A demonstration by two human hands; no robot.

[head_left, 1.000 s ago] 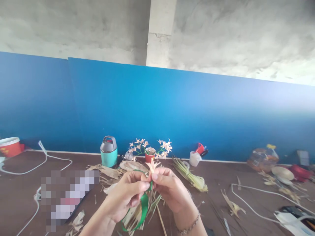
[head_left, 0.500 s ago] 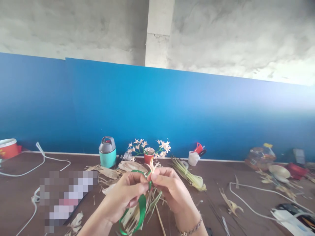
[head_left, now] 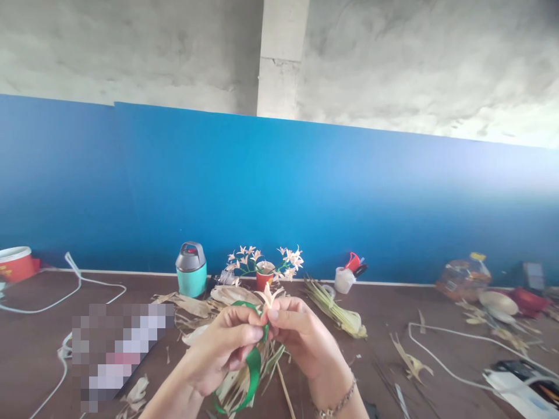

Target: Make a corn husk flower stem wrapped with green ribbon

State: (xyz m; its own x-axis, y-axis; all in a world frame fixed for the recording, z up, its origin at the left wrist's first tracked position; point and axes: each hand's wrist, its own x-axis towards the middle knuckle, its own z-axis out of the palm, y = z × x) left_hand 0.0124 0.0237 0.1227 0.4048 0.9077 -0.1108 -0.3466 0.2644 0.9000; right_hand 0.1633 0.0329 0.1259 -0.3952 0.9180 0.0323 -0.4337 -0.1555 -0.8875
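Between my fingertips a small pale flower (head_left: 269, 295) with pointed petals stands upright. My right hand (head_left: 301, 331) pinches it at its base. My left hand (head_left: 233, 337) is closed on a green ribbon (head_left: 252, 372), which loops down below the fingers; part of it meets the flower's base. The stem is mostly hidden by the fingers. Dried husks (head_left: 233, 387) and a thin stick (head_left: 285, 390) lie on the table under my hands. Behind them, a red cup (head_left: 264, 281) holds sprays of similar pale flowers (head_left: 290, 262) on green stems.
A turquoise container (head_left: 191, 276) stands at the back left of the brown table (head_left: 362, 378). Green-yellow husks (head_left: 336, 308) and a white cup (head_left: 344, 280) are to the right. White cords (head_left: 441, 366) lie at both sides. A blue partition (head_left: 279, 186) closes the back.
Both hands keep their hold with almost no shift. The flower has turned slightly between the fingers, and the hanging ribbon loop has moved a little.
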